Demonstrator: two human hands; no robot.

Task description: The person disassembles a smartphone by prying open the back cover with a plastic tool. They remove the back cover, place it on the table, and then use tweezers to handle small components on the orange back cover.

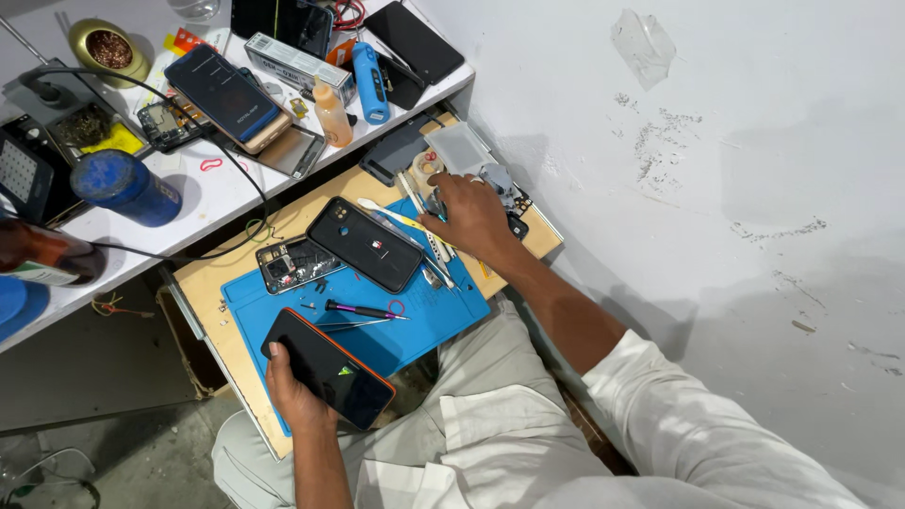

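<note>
Down at the near edge of the blue work mat (429,320), your left hand (294,391) is wrapped around a black phone with an orange edge (328,368). The thumb lies along its left side and the fingers curl beneath it, so the phone rests in your palm, screen up, tilted over the near corner of the mat.

Your right hand (474,219) reaches to the far right corner of the pull-out wooden board (219,283), where it comes down among a clutter of small tools (426,240) and parts. The fingers are bent and close together on something there, but you cannot tell what they have hold of, since the hand covers it.

Between your hands, a second black phone (365,243) lies face down on the mat, its camera corner pointing far and left. Just left of it sits an opened phone frame (294,265) with its insides showing. Near of these, a screwdriver with a purple collar (363,309) lies across the mat, with thin tweezers (353,325) just beside it.

Farther off, the white bench (203,193) carries another phone with a dark blue screen (223,94), a blue can (125,187), a small orange-tinted bottle (332,113), a blue handheld tool (370,83) and a brass cleaning pot (106,47). A black cable (247,174) trails from the bench down to the board.
</note>
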